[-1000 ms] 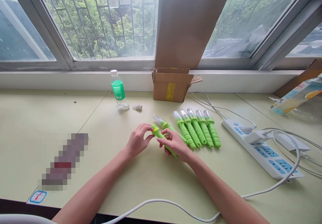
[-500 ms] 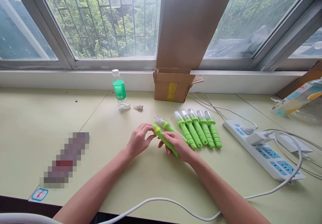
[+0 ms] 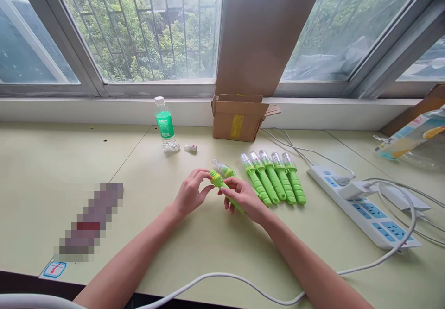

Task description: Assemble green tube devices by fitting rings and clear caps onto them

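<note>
My right hand (image 3: 245, 200) is wrapped round a green plastic handle (image 3: 219, 181) that has a yellow threaded ring at its top end. At that ring, the thumb and fingertips of my left hand (image 3: 191, 192) pinch the end of the same handle. Just behind it lies another green stick (image 3: 227, 171) with a clear tip, partly hidden by my right hand. To the right, several similar green sticks (image 3: 274, 177) with clear caps lie side by side. A small clear cap-like piece (image 3: 191, 148) lies beyond my left hand.
A water bottle (image 3: 165, 126) and an open cardboard box (image 3: 236, 119) stand near the window. At the right is a white power strip (image 3: 361, 209) with plugs and cables. A white cable (image 3: 222, 275) crosses the table's front. A blurred-out item (image 3: 92, 221) lies at left.
My right hand has shifted slightly up along the handle, its fingers rearranged around it. My left hand stays at the yellow end. The other things have not moved.
</note>
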`<state>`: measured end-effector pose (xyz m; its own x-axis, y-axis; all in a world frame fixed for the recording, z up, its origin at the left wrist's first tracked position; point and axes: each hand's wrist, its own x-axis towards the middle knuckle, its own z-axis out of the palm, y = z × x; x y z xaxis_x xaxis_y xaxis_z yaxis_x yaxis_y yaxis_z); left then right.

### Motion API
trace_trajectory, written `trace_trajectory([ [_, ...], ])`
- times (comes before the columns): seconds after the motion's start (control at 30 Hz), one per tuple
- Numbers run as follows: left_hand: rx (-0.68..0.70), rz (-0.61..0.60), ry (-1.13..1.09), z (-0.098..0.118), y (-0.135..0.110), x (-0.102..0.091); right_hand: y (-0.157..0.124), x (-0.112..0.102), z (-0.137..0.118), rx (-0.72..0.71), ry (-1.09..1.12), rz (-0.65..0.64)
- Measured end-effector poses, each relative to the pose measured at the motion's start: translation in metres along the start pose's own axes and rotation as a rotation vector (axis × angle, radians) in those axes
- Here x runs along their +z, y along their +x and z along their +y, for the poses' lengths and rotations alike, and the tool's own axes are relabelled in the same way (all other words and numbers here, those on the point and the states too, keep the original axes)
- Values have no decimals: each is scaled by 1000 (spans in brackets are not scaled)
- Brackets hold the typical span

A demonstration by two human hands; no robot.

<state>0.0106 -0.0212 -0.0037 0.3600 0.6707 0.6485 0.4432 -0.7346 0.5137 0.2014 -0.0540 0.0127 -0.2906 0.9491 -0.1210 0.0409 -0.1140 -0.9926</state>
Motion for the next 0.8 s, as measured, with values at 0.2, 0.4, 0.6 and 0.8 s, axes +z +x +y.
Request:
trace_trajectory([
  [0.2, 9, 17, 40, 1, -2, 1, 0, -3, -3, -1, -62, -30],
  [0.4, -1, -2, 33, 2, -1, 1, -1, 0, 0, 23, -28, -6],
  [0.6, -2, 2, 22, -1, 0, 0, 0, 2, 4, 43, -2, 45],
  [0.8, 17, 32, 57, 1, -2, 0, 2, -2, 4, -12, -30, -5],
])
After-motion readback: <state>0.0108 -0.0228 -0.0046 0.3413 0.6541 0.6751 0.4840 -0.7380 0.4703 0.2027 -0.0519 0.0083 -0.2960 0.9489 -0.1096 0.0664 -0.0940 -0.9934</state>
